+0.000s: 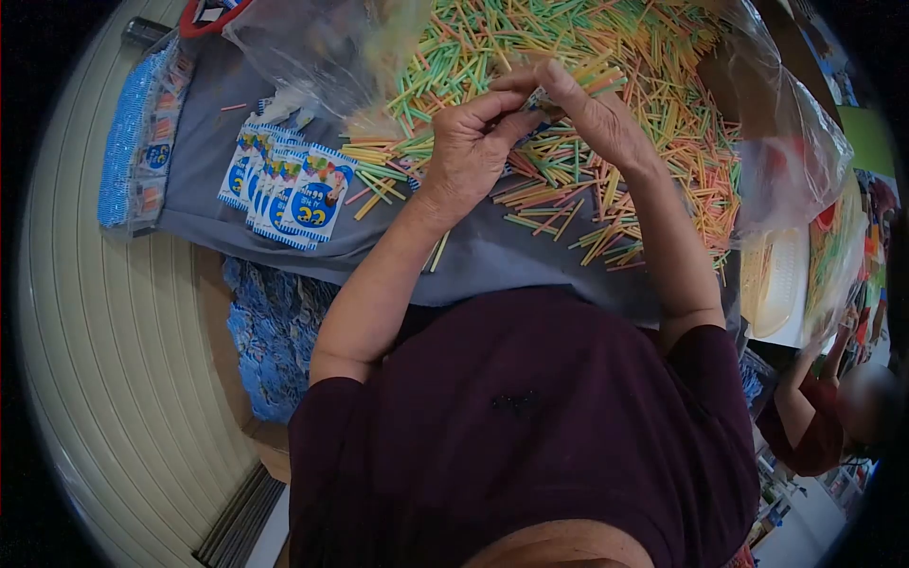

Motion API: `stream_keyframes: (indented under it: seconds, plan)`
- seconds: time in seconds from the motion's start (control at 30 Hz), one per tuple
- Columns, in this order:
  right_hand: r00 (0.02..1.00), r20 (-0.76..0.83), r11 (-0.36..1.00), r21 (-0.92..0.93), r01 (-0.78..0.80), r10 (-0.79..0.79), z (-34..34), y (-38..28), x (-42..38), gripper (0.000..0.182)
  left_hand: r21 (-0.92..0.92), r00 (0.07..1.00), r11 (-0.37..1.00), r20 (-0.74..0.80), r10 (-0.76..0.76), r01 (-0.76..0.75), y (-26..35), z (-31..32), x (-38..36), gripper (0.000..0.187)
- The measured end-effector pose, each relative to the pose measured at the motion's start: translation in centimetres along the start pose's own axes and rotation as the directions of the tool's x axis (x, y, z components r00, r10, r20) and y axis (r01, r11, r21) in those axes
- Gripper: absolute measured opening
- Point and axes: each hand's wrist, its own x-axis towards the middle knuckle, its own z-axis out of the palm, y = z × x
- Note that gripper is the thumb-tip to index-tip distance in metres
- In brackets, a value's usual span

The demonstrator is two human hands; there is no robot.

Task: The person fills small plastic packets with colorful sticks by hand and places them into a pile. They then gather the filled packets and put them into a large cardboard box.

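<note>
My left hand [471,142] is closed, with thumb and fingers pinching a small printed packet [542,102] that is mostly covered by my fingers. My right hand [598,115] meets it from the other side, its fingers bent around a few thin pastel sticks [604,79] whose ends poke out past the knuckles. Whether the sticks are partly inside the packet is hidden. Below and behind both hands spreads a large heap of thin yellow, green, orange and pink sticks [653,189]. To the left lies an overlapping stack of blue-and-white printed packets [294,194].
Clear plastic sheeting [312,47] borders the heap. A clear bag of blue packets [142,142] stands at the grey cloth's [204,189] left edge. Below is a box of blue wrappers [275,331]. At right are a pale plastic basket [778,279] and another person [819,417].
</note>
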Motion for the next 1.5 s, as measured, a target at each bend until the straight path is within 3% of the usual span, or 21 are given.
stream_keyframes:
  seconds: [0.1, 0.2, 0.27, 0.33, 0.4, 0.5, 0.57, 0.63, 0.77, 0.83, 0.9, 0.97, 1.03, 1.07, 1.2, 1.27, 1.33, 1.37, 1.43, 1.47, 1.5]
  plan:
    - [0.994, 0.098, 0.999, -0.025, 0.048, -0.046, -0.6, -0.2, 0.2, 0.075, -0.027, 0.999, 1.0, 0.034, 0.002, -0.002, 0.2, 0.0, 0.3, 0.02]
    - [0.961, -0.039, 0.961, -0.002, 0.276, -0.276, -0.9, -0.1, 1.0, 0.072, -0.11, 0.997, 0.991, 0.032, -0.076, 0.079, 1.0, 0.4, 0.9, 0.02]
    - [0.868, -0.342, 0.907, 0.091, 0.411, -0.359, -0.1, -0.6, 1.8, 0.055, -0.177, 0.995, 0.979, 0.017, -0.1, 0.101, 1.2, 0.5, 1.1, 0.02]
    - [0.877, -0.309, 0.921, 0.01, 0.389, -0.367, 0.5, -2.3, 1.4, 0.056, -0.122, 0.992, 0.991, 0.123, -0.033, 0.048, 0.9, 0.5, 1.4, 0.021]
    - [0.982, 0.033, 0.97, -0.15, 0.19, -0.187, -0.1, -3.0, 1.4, 0.066, -0.206, 0.993, 0.977, 0.11, -0.033, 0.055, 0.8, 0.8, 1.1, 0.02]
    - [0.891, -0.313, 0.938, -0.004, 0.346, -0.33, -0.8, -1.1, 2.2, 0.066, -0.273, 0.998, 0.961, 0.024, -0.05, 0.055, 1.0, 0.0, 0.7, 0.019]
    - [0.895, -0.266, 0.933, -0.076, 0.351, -0.359, -0.3, -1.3, 1.0, 0.064, -0.273, 0.995, 0.961, -0.074, -0.066, 0.044, 1.0, -0.8, 0.1, 0.018]
    - [0.917, 0.072, 0.781, -0.501, 0.373, -0.392, 1.3, -1.7, -0.3, 0.065, -0.274, 0.996, 0.961, -0.073, -0.059, 0.037, 1.5, -1.6, -0.2, 0.018]
    - [0.841, -0.195, 0.849, -0.292, 0.441, -0.504, 1.6, -1.8, -0.5, 0.075, -0.145, 0.993, 0.989, -0.119, 0.018, -0.035, 1.6, -1.8, -1.3, 0.018]
    - [0.831, -0.285, 0.878, -0.122, 0.463, -0.478, 2.3, -3.1, -0.7, 0.054, -0.067, 0.993, 0.995, -0.1, 0.067, -0.074, 2.1, -1.8, -1.9, 0.019]
    - [0.854, 0.076, 0.753, -0.436, 0.492, -0.514, 1.9, -2.9, -0.9, 0.044, -0.131, 0.994, 0.99, -0.11, 0.029, -0.043, 2.2, -2.0, -2.2, 0.02]
    - [0.869, 0.025, 0.793, -0.396, 0.463, -0.495, 2.9, -3.2, -0.9, 0.03, -0.189, 0.99, 0.982, -0.137, -0.01, -0.017, 2.3, -2.2, -2.5, 0.021]
    - [0.792, -0.134, 0.79, -0.279, 0.546, -0.595, 3.6, -1.9, -0.4, 0.026, -0.096, 0.986, 0.994, -0.162, 0.033, -0.049, 2.5, -2.4, -3.0, 0.024]
    - [0.838, -0.225, 0.867, -0.137, 0.479, -0.498, 4.2, -1.2, -0.6, 0.023, -0.07, 0.991, 0.997, -0.129, 0.016, -0.025, 2.6, -2.7, -3.4, 0.018]
    - [0.859, -0.197, 0.88, -0.053, 0.472, -0.473, 4.8, -1.0, -1.1, 0.021, 0.028, 0.996, 0.999, -0.08, 0.025, -0.023, 4.1, -3.7, -5.5, 0.022]
    - [0.885, -0.097, 0.886, -0.148, 0.439, -0.455, 5.3, -2.0, -1.5, 0.031, 0.249, 0.994, 0.968, -0.092, 0.064, -0.039, 4.4, -6.0, -6.8, 0.023]
    - [0.907, -0.072, 0.896, -0.204, 0.394, -0.415, 4.2, -2.0, -1.7, 0.042, 0.347, 0.969, 0.933, -0.245, -0.011, 0.098, 6.2, -8.3, -8.4, 0.022]
    - [0.901, -0.08, 0.893, -0.199, 0.404, -0.426, 2.9, -0.9, -1.5, 0.041, 0.421, 0.951, 0.89, -0.306, -0.041, 0.174, 6.8, -10.1, -8.9, 0.023]
    - [0.928, 0.024, 0.893, -0.263, 0.365, -0.373, 0.8, -0.3, -2.1, 0.041, 0.87, 0.932, 0.411, -0.344, 0.113, 0.272, 5.8, -14.1, -9.9, 0.031]
    - [0.936, 0.075, 0.888, -0.296, 0.35, -0.344, -0.3, 0.0, -2.5, 0.041, 0.896, 0.934, 0.376, -0.315, 0.165, 0.236, 3.7, -16.5, -10.6, 0.037]
    - [0.915, 0.139, 0.763, -0.512, 0.394, -0.379, 0.1, 0.6, -3.1, 0.043, 0.896, 0.934, 0.376, -0.315, 0.166, 0.236, 4.1, -15.9, -10.5, 0.037]
